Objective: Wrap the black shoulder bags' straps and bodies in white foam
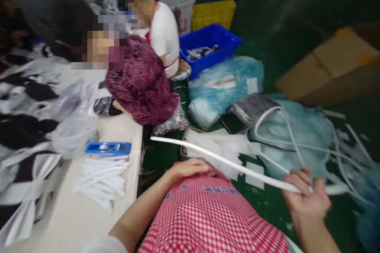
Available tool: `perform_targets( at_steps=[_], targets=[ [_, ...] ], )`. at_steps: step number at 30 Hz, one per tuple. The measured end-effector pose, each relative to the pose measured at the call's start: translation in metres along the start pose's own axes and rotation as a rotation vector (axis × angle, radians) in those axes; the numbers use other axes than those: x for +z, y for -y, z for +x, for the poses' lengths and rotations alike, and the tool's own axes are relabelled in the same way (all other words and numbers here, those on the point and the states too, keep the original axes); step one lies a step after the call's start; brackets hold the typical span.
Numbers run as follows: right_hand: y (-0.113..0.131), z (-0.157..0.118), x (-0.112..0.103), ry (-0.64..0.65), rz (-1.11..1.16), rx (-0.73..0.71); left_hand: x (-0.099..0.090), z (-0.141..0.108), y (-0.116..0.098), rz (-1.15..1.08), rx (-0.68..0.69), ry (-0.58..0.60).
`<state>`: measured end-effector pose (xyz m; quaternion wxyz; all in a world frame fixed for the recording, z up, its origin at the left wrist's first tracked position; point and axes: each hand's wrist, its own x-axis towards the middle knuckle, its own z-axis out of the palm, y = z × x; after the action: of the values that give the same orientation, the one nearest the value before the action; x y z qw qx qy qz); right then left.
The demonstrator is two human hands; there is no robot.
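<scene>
My right hand (308, 195), at the right, is closed around a long white flexible cord (225, 160), perhaps foam or plastic. Its free end reaches left across my lap towards the table edge, and further loops of it trail behind my hand. My left hand (190, 167) lies on the red checked apron (202, 213) over my lap, fingers stretched out and partly hidden by the cloth. On the white table (62, 221) to my left lie a pile of short white pieces (102, 182) and a blue box cutter or similar blue item (108, 148).
Two people sit along the table, one in a purple top (142, 83). Beyond stand a blue crate (210, 41), a yellow crate (213, 15) and a cardboard box (329, 67). Teal plastic bags (231, 87) and white scraps lie on the green floor. Black and white fabric covers the table's left.
</scene>
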<state>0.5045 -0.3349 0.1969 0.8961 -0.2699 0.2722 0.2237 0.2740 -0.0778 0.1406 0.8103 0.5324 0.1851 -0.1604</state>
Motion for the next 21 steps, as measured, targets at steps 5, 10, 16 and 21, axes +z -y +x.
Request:
perform_targets(
  at_steps=[5, 10, 16, 21],
  targets=[
    [0.005, -0.001, -0.028, 0.160, -0.094, -0.031, 0.031, 0.049, -0.021, -0.403, 0.094, -0.029],
    [0.036, -0.007, -0.079, 0.162, -0.246, -0.128, 0.024, 0.074, -0.032, -0.602, 0.216, -0.395],
    [0.107, 0.014, -0.154, -0.078, -0.455, -0.126, 0.009, 0.103, -0.037, -0.550, 0.376, -0.703],
    [0.171, 0.029, -0.208, -0.388, -1.404, 0.002, 0.061, 0.140, -0.039, -0.581, 0.339, -0.666]
  ],
)
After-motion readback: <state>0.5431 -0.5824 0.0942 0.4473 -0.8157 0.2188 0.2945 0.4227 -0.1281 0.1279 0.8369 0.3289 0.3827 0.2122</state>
